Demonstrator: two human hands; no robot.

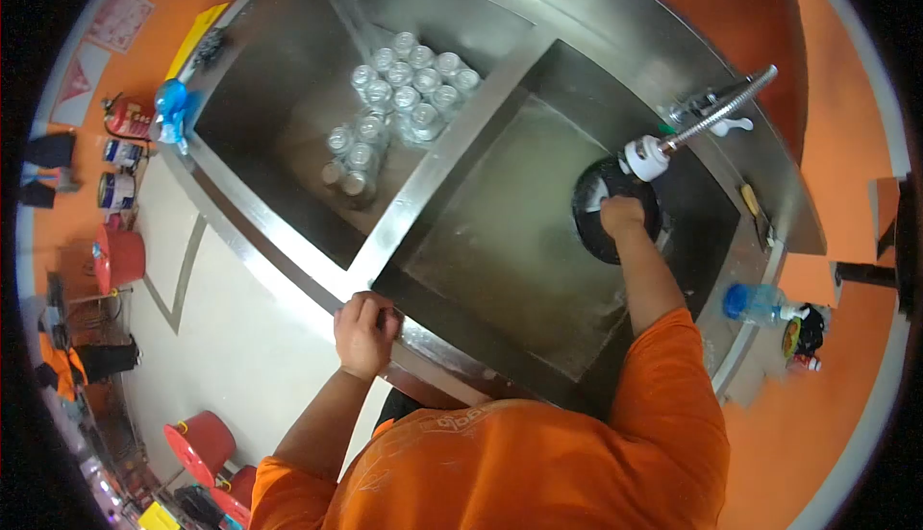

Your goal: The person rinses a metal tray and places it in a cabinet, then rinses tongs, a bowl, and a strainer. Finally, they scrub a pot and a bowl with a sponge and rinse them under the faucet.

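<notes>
My right hand point(623, 215) reaches into a round black tub point(588, 227) at the right of the right-hand sink basin. Its fingers are closed by a small whitish thing point(597, 194) whose kind does not show clearly. Cloudy water point(510, 213) fills the basin around the tub. Just above the tub hangs the white head of a flexible metal faucet point(646, 158). My left hand point(365, 330) rests with curled fingers on the front rim of the steel sink point(433, 343), near the divider.
Several clear glass jars point(423, 83) stand in the left basin under running water point(354, 25). A steel divider point(452, 155) separates the basins. On the right ledge lie a yellow-handled tool point(753, 205) and a clear bottle point(760, 305). Red buckets point(200, 445) stand on the floor to the left.
</notes>
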